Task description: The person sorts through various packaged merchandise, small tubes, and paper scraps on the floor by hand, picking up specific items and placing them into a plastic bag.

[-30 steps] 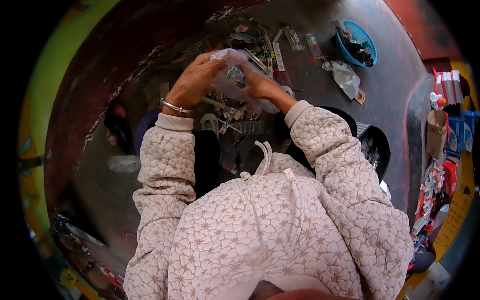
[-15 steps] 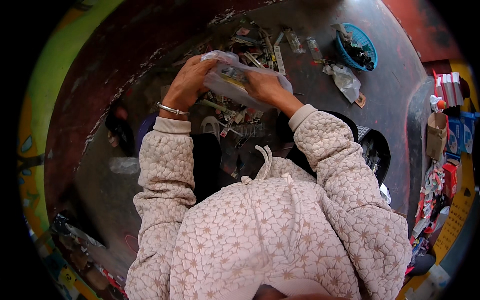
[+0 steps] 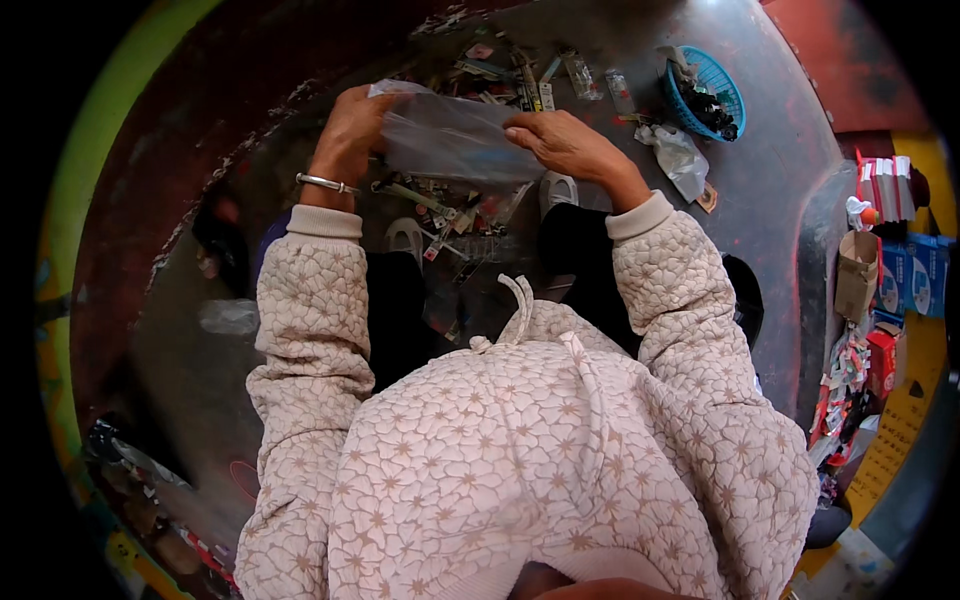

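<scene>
A translucent plastic bag [image 3: 455,135] is stretched sideways between my two hands, above the pile on the floor. My left hand [image 3: 350,130], with a silver bangle at the wrist, is closed on the bag's left end. At the right end, my right hand [image 3: 575,148] pinches the bag's edge between thumb and fingers. Below and beyond the bag lies a heap of small mixed items [image 3: 465,215], many of them long, thin strips and flat packets. What the bag holds, if anything, is hard to make out.
A blue plastic basket [image 3: 738,90] with dark items stands at the far right, beside a crumpled clear bag [image 3: 675,160]. Boxes [image 3: 915,275] and packets line the right edge. Another clear bag [image 3: 229,317] lies on the floor at left.
My right hand, which was inside the bag, has come out and moved right to its edge. The bag is now pulled flat and taut, and my left hand has shifted slightly left.
</scene>
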`<state>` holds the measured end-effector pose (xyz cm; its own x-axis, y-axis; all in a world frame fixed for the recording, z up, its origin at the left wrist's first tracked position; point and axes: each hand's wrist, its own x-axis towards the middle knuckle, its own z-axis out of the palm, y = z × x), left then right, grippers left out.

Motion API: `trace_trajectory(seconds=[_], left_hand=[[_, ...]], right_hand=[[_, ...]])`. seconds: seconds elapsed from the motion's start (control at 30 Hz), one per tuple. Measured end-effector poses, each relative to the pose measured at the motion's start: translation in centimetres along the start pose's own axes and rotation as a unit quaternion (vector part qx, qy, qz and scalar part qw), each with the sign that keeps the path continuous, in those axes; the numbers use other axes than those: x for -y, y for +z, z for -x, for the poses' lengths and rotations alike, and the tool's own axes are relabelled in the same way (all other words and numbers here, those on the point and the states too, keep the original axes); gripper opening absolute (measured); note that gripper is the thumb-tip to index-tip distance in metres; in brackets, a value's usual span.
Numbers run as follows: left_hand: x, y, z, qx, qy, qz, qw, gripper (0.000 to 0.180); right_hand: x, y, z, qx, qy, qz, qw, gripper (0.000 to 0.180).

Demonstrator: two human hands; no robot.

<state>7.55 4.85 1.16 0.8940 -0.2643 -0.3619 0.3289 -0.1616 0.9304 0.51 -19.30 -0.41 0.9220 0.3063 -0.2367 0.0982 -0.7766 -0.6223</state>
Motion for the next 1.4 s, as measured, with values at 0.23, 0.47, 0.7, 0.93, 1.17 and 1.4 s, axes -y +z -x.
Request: trace_trajectory(seconds=[0.23,0.47,0.7,0.93,1.17,1.4], left_hand=[[1.8,0.5,-1.5,-0.048,0.019,0.086,0.995,0.017],[2.6,0.8,-2.2,-0.02,0.087,-0.054,0.995,0.022],[3.3,2.2,-2.4,0.032,0.166,-0.216,0.962,0.025],[3.3,2.2,-2.7,0.042,0.105,-0.193,0.975,0.028],[3.0,4.3,-2.8,0.039,0.146,-0.095,0.984,0.032],[3.2,9.5,-2.7,0.202,-0.033,0.109,0.973,0.041]], right_hand=[[0.7,-1.8,1.9,0.03,-0.071,0.277,0.958,0.021],[2.4,-5.2,1.7,-0.038,-0.19,0.338,0.921,0.017],[3.3,-8.5,3.8,-0.048,-0.217,0.377,0.899,0.018],[3.9,-9.8,4.5,-0.049,-0.192,0.353,0.914,0.012],[1.1,-10.2,4.8,-0.064,-0.111,0.378,0.917,0.014],[-7.9,-5.9,5.9,0.089,0.082,0.319,0.94,0.042]])
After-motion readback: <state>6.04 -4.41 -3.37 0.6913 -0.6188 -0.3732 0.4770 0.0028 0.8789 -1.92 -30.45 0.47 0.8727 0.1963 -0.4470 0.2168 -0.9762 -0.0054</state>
